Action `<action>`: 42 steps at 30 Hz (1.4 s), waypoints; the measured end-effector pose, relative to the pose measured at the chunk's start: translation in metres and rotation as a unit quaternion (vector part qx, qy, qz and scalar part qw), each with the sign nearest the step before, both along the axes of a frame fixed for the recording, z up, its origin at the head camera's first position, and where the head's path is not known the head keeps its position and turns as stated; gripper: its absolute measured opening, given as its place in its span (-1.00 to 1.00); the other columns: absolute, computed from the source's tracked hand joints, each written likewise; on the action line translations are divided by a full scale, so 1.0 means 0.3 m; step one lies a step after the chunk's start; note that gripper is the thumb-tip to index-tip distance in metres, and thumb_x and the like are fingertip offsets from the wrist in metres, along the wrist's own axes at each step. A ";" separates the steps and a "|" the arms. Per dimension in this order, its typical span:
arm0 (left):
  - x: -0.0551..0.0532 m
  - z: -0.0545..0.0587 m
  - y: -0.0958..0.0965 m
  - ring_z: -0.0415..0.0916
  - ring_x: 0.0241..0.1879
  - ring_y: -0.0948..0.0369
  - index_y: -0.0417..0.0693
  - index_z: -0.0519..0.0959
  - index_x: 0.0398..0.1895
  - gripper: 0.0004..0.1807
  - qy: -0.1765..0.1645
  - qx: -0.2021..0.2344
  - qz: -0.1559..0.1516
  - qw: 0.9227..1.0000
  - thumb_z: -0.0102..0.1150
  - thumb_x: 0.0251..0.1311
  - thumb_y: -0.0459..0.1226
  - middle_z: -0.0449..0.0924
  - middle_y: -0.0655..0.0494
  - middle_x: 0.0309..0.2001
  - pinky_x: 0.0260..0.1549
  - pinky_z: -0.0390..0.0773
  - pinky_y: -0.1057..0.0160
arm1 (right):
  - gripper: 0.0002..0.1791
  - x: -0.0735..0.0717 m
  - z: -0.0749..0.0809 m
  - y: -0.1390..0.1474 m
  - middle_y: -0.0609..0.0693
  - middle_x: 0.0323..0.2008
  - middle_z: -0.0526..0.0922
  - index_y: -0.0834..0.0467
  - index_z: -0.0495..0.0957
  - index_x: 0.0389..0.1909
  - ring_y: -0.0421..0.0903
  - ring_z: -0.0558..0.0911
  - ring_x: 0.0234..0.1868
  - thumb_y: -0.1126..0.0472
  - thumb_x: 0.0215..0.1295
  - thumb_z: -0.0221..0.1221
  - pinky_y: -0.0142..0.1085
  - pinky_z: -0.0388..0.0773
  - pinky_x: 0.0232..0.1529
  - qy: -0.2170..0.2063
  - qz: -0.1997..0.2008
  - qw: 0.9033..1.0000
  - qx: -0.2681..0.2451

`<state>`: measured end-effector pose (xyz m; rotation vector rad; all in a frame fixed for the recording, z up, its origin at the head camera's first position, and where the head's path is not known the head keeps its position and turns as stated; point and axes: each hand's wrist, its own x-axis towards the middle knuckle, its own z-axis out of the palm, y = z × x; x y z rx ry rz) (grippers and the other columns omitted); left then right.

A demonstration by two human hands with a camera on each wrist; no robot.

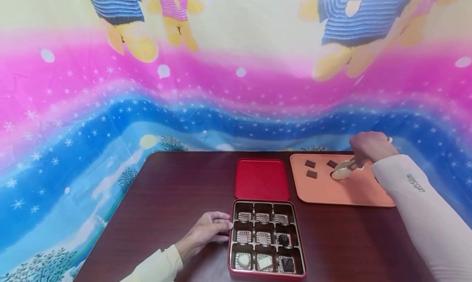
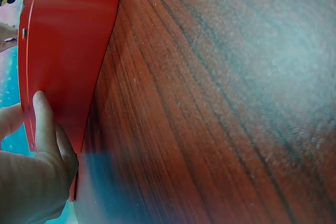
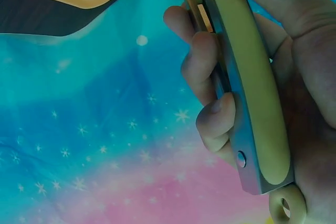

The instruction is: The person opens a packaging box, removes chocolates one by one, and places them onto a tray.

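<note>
"Where is the right hand [image 1: 373, 146]?"

"Above the orange tray [image 1: 313, 193], fingers curled round the tongs [image 1: 343, 172]. Their tips point down at the tray; whether they pinch a piece, nobody can tell from here."

"And the dark chocolates [image 1: 311, 174]?"

"They lie on the tray, left of the tongs and close by them."

"The left hand [image 1: 205, 232]?"

"Its fingers are extended, touching the left side of the red box [image 1: 266, 275]."

"What does the box hold?"

"A nine-part insert: two white pieces and a dark striped one [image 1: 287, 265] in the near row, a dark round one [image 1: 283, 239] in the middle row's right compartment. A red lid [image 1: 262, 179] lies just behind, on the brown table [image 1: 184, 192]."
</note>
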<state>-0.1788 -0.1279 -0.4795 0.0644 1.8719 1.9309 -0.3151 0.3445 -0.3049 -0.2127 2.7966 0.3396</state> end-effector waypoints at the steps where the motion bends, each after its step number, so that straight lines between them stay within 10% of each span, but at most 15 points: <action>1: -0.001 0.000 0.001 0.65 -0.24 0.17 -0.53 0.37 0.15 -0.49 0.000 -0.001 0.000 1.000 0.26 0.17 -0.43 0.66 -0.10 -0.18 -0.17 0.76 0.12 | -0.76 0.001 -0.002 0.004 0.02 -0.53 0.52 0.14 0.55 -0.53 -0.05 0.45 -0.51 0.23 -0.05 0.47 -0.31 0.37 -0.61 0.001 -0.001 1.000 0.000; 17: 0.005 -0.004 0.011 0.64 -0.25 0.18 -0.54 0.36 0.16 -0.48 0.004 -0.009 -0.002 1.000 0.24 0.17 -0.42 0.66 -0.09 -0.18 -0.18 0.77 0.11 | -0.77 0.060 0.070 -0.023 0.02 -0.53 0.50 0.14 0.53 -0.52 -0.05 0.43 -0.51 0.25 -0.10 0.44 -0.28 0.37 -0.61 0.027 0.016 0.999 0.008; 42: -0.002 -0.001 0.003 0.63 -0.24 0.19 -0.52 0.39 0.15 -0.48 0.003 -0.016 -0.001 1.000 0.26 0.17 -0.40 0.64 -0.09 -0.17 -0.20 0.77 0.17 | -0.73 0.339 0.218 -0.513 -0.18 -0.77 0.41 -0.04 0.48 -0.76 -0.20 0.38 -0.68 0.30 -0.22 0.40 -0.37 0.30 -0.67 0.045 0.208 0.977 -0.013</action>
